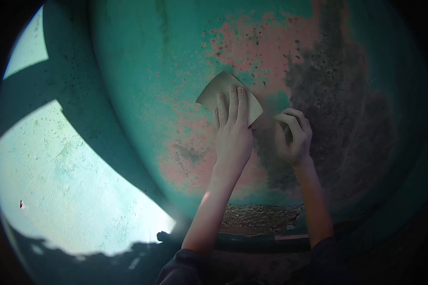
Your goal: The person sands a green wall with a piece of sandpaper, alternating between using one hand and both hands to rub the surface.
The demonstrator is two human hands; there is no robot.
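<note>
A light, squarish sheet of paper (213,95) lies against a curved green surface (128,61) with worn pink and dark grey patches. My left hand (233,123) presses flat on the sheet, its fingers stretched upward over it. To the right of the sheet, my right hand (295,133) is near the dark grey patch (337,109), its fingers curled in towards the thumb. Nothing can be made out between those fingers. The sheet's lower part is hidden under my left hand.
Along the bottom of the curved surface runs a rough brown strip (259,219) above a dark edge. At the left, a brightly sunlit pale green panel (71,185) borders a shadowed band (76,85).
</note>
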